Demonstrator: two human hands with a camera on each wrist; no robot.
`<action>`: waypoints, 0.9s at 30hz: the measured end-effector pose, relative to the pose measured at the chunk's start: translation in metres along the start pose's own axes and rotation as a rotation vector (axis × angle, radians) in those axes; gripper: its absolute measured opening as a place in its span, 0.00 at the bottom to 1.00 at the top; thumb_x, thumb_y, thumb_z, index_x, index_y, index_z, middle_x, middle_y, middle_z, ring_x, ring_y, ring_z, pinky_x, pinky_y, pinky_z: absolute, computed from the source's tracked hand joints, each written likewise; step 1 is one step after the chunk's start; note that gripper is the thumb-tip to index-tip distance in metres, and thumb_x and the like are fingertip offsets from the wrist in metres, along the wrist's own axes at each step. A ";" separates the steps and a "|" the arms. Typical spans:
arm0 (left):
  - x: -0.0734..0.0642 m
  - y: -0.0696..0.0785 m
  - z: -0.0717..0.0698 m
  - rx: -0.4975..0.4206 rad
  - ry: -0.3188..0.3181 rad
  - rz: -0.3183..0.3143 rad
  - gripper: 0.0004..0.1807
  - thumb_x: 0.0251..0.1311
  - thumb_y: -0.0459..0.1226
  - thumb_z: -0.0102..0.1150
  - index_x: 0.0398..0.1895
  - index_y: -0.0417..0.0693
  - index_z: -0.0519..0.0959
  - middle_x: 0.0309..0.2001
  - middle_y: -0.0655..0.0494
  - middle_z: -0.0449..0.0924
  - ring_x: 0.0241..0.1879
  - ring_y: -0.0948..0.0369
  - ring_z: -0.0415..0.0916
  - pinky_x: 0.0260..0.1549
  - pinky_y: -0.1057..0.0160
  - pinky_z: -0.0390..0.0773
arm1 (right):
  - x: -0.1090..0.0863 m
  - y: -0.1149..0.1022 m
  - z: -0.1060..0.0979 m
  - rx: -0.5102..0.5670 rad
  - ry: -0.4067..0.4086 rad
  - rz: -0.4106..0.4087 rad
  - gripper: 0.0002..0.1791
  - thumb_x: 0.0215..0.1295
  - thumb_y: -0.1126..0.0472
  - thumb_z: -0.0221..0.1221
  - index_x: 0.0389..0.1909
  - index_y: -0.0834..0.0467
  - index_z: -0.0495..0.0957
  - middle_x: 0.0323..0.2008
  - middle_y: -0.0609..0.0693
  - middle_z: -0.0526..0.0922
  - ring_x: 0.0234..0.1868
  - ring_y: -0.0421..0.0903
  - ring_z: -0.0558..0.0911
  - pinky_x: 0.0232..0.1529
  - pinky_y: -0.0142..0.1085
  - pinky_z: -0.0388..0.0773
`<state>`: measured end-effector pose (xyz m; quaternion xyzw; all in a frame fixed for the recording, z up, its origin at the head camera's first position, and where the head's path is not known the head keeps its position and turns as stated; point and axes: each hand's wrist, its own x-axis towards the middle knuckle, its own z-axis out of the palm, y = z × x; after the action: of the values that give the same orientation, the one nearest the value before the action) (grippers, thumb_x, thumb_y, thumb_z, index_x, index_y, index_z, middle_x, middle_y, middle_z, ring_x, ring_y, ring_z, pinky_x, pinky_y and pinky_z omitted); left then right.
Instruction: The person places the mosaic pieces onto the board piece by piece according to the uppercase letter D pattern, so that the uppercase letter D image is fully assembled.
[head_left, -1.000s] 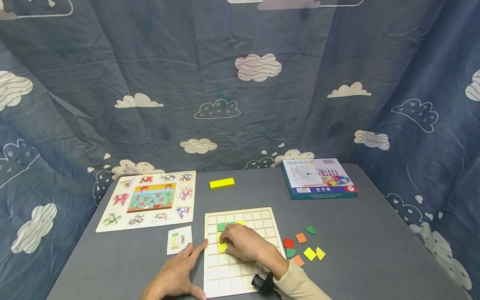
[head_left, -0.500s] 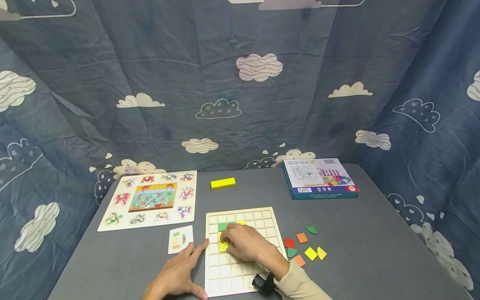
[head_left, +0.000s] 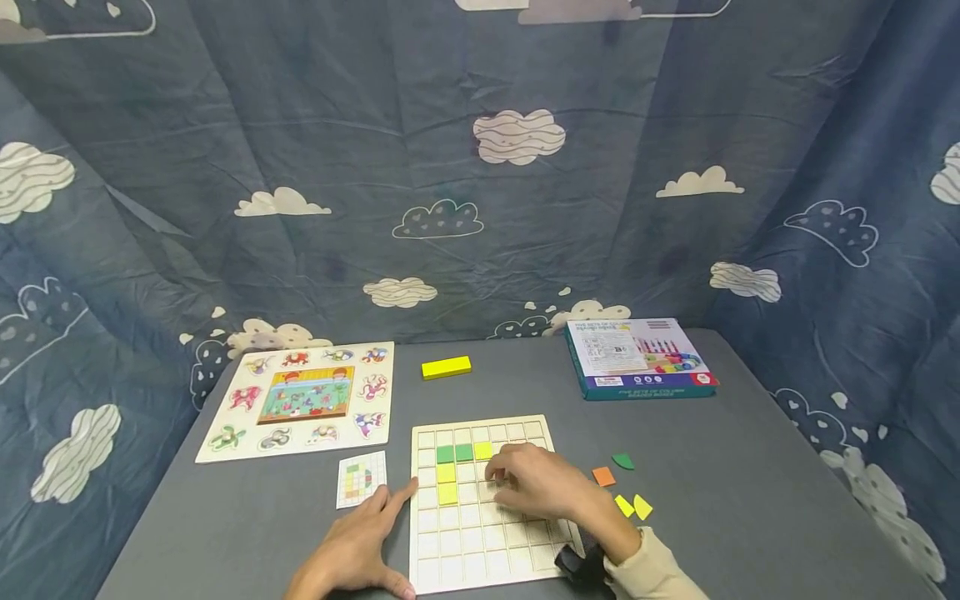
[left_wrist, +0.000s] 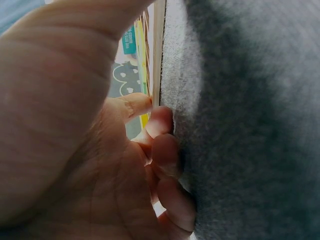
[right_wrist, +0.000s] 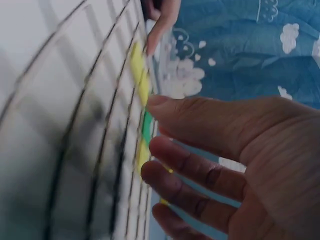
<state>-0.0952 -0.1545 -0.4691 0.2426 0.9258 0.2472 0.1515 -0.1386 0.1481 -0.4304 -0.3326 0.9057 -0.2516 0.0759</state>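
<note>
Now the right hand (head_left: pixel 538 483) has shifted rightward over the wooden grid board (head_left: pixel 480 567), uncovering yellow tiles (head_left: pixel 447 494) its fingers hid half a second ago; its fingers are bent and apart from the thumb, pinching nothing. The left hand (head_left: pixel 356 542) stays with fingers extended, index finger at the board's left edge and thumb by its near left corner. The board lies near the table's (head_left: pixel 712 542) near edge, its cells holding two green tiles (head_left: pixel 454 453) and one yellow in a row, two more yellows down the left. The forearm now covers several loose pieces; an orange square (head_left: pixel 603 477), a green quarter-circle (head_left: pixel 622 461) and two yellow pieces (head_left: pixel 633 507) show. Beside the board's left edge is a pattern card (head_left: pixel 362 480). At the table's far right corner, a closed box (head_left: pixel 645 387) reads "FIVE SETS OF COLUMN", the following words blurred.
</note>
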 end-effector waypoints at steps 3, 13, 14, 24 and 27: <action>0.001 0.002 -0.002 -0.008 -0.002 -0.008 0.74 0.22 0.63 0.80 0.80 0.54 0.54 0.38 0.59 0.59 0.33 0.62 0.56 0.27 0.64 0.62 | -0.016 0.012 -0.005 0.049 -0.021 -0.016 0.09 0.61 0.63 0.66 0.43 0.56 0.85 0.36 0.46 0.82 0.34 0.36 0.77 0.36 0.29 0.75; -0.001 0.000 -0.001 -0.015 -0.010 -0.020 0.74 0.23 0.61 0.80 0.80 0.52 0.53 0.56 0.41 0.69 0.45 0.52 0.72 0.35 0.49 0.76 | -0.068 0.038 -0.020 0.165 -0.045 0.018 0.09 0.65 0.58 0.67 0.44 0.52 0.83 0.38 0.41 0.82 0.37 0.35 0.77 0.40 0.33 0.76; -0.001 0.000 -0.002 -0.017 -0.011 -0.021 0.74 0.23 0.61 0.80 0.80 0.52 0.53 0.57 0.40 0.69 0.45 0.52 0.72 0.35 0.49 0.77 | -0.072 0.041 -0.021 0.182 -0.040 0.028 0.09 0.65 0.56 0.67 0.45 0.51 0.83 0.38 0.40 0.81 0.37 0.35 0.77 0.40 0.33 0.76; 0.001 -0.004 0.001 -0.014 0.005 -0.016 0.75 0.22 0.66 0.77 0.80 0.58 0.52 0.44 0.53 0.66 0.38 0.58 0.65 0.31 0.53 0.74 | -0.103 0.070 -0.020 0.181 0.074 -0.024 0.05 0.64 0.53 0.66 0.39 0.46 0.82 0.43 0.39 0.81 0.46 0.38 0.79 0.50 0.36 0.77; 0.002 -0.007 0.004 -0.010 0.007 -0.010 0.74 0.22 0.68 0.74 0.81 0.60 0.51 0.53 0.44 0.70 0.45 0.51 0.72 0.35 0.45 0.77 | -0.111 0.076 -0.020 0.155 0.089 -0.023 0.05 0.64 0.53 0.66 0.38 0.45 0.82 0.43 0.39 0.81 0.52 0.45 0.81 0.55 0.35 0.76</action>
<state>-0.0978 -0.1566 -0.4767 0.2365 0.9262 0.2520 0.1505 -0.1025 0.2766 -0.4550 -0.3248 0.8821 -0.3362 0.0580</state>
